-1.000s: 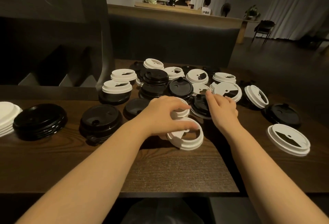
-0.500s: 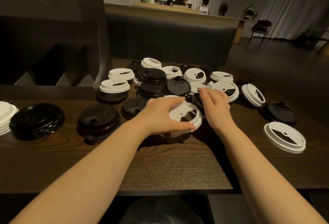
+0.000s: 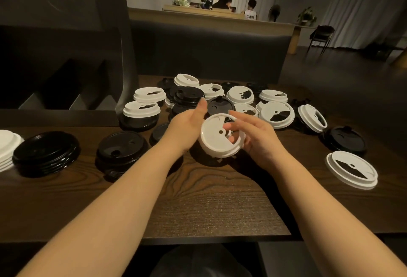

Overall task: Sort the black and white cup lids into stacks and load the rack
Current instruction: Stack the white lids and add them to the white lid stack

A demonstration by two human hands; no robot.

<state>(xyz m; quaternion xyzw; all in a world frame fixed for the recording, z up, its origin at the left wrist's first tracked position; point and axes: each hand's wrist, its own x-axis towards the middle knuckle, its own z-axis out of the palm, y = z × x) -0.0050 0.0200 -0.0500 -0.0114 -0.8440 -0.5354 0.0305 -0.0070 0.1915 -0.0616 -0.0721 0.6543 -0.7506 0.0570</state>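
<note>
I hold a short stack of white lids (image 3: 217, 142) tilted above the dark wooden table (image 3: 198, 206). My left hand (image 3: 187, 124) cradles its left side, thumb up, fingers hidden behind it. My right hand (image 3: 255, 140) pinches its right rim, fingertips on the top face. A black lid stack (image 3: 46, 151) and a white lid stack (image 3: 5, 146) stand at the far left. Another black stack (image 3: 122, 146) is left of my hands.
A mixed pile of black and white lids (image 3: 220, 98) fills the table's back. A single white lid (image 3: 352, 169) and a black lid (image 3: 343, 140) lie at the right. Dark slotted compartments (image 3: 66, 87) sit behind a ledge on the left.
The white lids were gathered on the table under my left hand; now they are lifted and tilted toward me, with my right hand moved from the pile onto their rim.
</note>
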